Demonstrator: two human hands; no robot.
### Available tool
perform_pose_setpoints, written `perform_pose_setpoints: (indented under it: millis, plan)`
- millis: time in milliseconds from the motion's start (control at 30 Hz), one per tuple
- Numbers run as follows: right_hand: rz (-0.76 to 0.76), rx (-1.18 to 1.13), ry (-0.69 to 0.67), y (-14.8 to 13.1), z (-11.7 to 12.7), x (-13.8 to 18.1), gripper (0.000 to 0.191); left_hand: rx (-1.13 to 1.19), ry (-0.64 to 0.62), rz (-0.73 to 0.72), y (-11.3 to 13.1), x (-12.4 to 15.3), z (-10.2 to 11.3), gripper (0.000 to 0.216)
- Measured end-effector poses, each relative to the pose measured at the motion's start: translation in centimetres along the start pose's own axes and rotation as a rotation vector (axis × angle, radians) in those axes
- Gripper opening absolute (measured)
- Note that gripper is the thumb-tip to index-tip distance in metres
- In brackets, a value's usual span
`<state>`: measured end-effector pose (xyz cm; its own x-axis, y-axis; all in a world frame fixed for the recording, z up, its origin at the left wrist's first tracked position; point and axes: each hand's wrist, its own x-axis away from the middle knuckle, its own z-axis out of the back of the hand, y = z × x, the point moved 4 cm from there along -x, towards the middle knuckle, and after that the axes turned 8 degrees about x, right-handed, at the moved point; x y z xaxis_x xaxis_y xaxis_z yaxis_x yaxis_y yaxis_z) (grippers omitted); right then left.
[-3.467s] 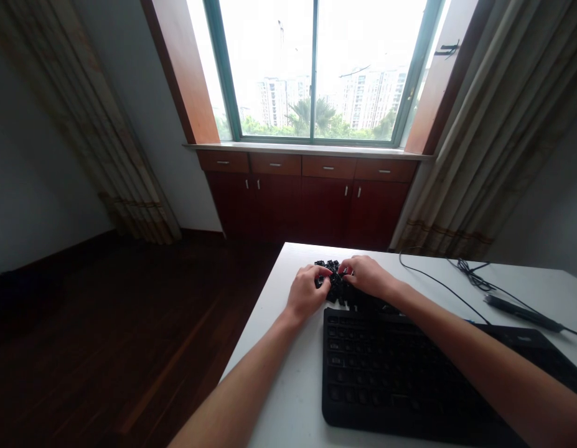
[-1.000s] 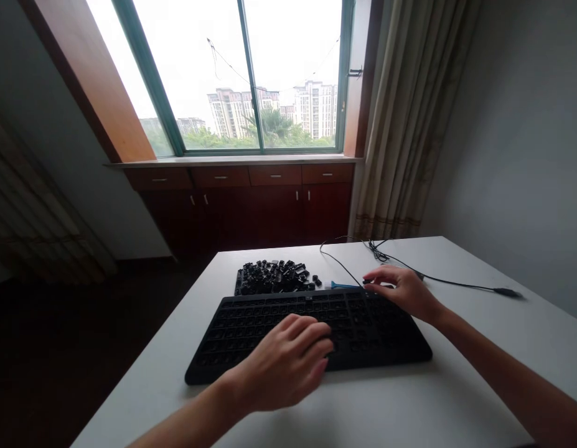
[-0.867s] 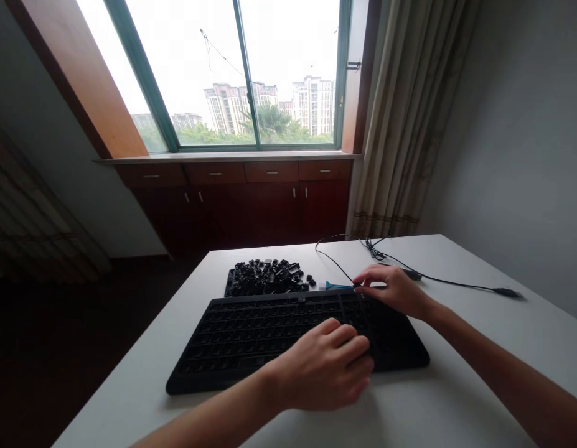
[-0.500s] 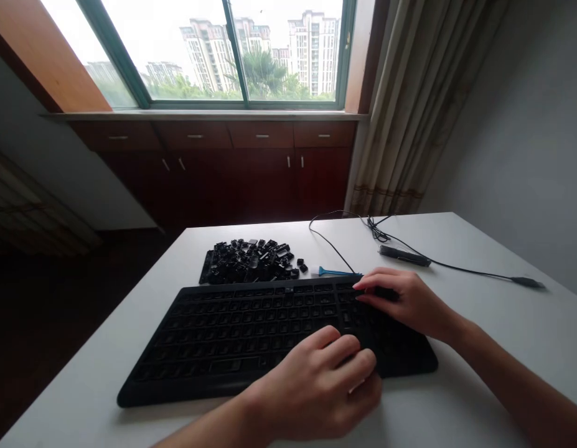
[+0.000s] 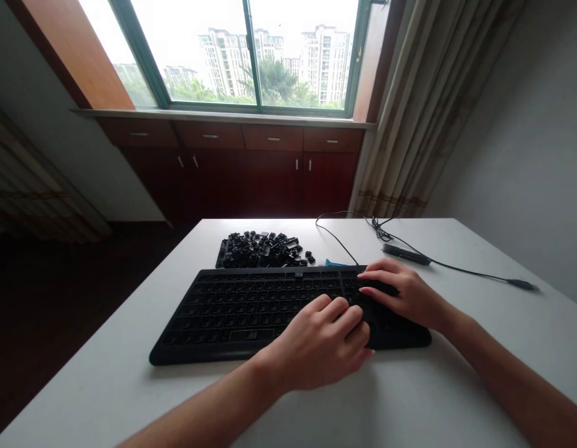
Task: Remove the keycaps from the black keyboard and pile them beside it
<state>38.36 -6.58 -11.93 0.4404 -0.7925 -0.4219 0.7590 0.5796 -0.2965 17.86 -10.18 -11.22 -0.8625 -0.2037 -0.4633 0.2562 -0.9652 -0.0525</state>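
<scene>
A black keyboard [image 5: 251, 308] with its keycaps removed lies on the white table, its rows of bare key sockets showing. My left hand [image 5: 323, 342] is over its right-centre part, fingers curled down and in; whatever the fingertips hold is hidden beneath the knuckles. Across the upper right of the keyboard rests my right hand [image 5: 400, 289], thumb and fingers apart, with nothing visible between them. Behind the keyboard is a heap of loose black keycaps [image 5: 260, 249]. The blue handle of a small brush [image 5: 333, 263] shows just past the keyboard's back edge, mostly hidden.
A black cable [image 5: 337, 239] runs from behind the keyboard to a tangled bundle, ending in a plug [image 5: 521, 284] at the right. Near the bundle lies a dark elongated object [image 5: 406, 254]. Beyond the white table [image 5: 106, 379] stand brown cabinets [image 5: 269, 174] under a window.
The view has shifted, so the keyboard and keycap heap sit higher and farther right. My left hand stays curled over the keyboard; my right hand keeps nearly the same place on it.
</scene>
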Motion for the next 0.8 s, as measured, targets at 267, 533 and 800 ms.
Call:
perform_pose_setpoints:
  millis: [267, 533, 800]
  plan:
    - [0.035, 0.015, -0.025, 0.0, 0.9, 0.1, 0.04, 0.045, -0.038, 0.051, -0.4, 0.4, -0.2, 0.032]
    - [0.042, -0.017, 0.036, -0.8, -0.1, -0.6, 0.021, 0.115, -0.068, 0.075, -0.4, 0.3, -0.7, 0.032]
    - [0.033, -0.045, 0.076, -0.8, 0.4, -0.3, 0.011, 0.149, -0.036, 0.079, -0.4, 0.1, -0.5, 0.031]
